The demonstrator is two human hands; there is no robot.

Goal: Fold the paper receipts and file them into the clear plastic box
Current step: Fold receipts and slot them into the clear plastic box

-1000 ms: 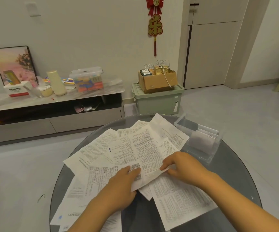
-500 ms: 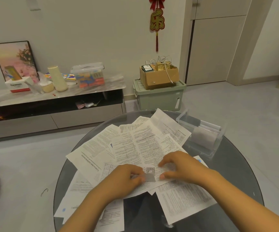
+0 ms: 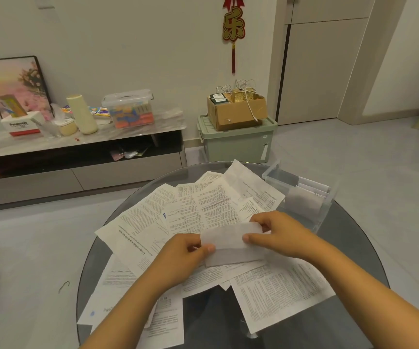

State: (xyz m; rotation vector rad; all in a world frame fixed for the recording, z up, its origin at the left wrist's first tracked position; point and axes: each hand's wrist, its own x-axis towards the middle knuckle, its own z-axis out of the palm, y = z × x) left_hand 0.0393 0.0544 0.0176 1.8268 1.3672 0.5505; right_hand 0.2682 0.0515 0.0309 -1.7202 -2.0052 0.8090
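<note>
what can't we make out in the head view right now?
- Folded receipt: printed side turned away; left hand and right hand cover its ends.
- Clear plastic box: count of filed slips unclear, walls blur them.
- Loose receipts: print too small to read.
- Glass table: near rim cut off by bottom edge.

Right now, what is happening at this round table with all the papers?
A person is folding one paper receipt over a glass table. The left hand pinches its left end and the right hand pinches its right end; the receipt is bent over, blank side showing. Many unfolded receipts lie spread on the table beneath. The clear plastic box stands at the far right of the table, open, with some paper already inside.
</note>
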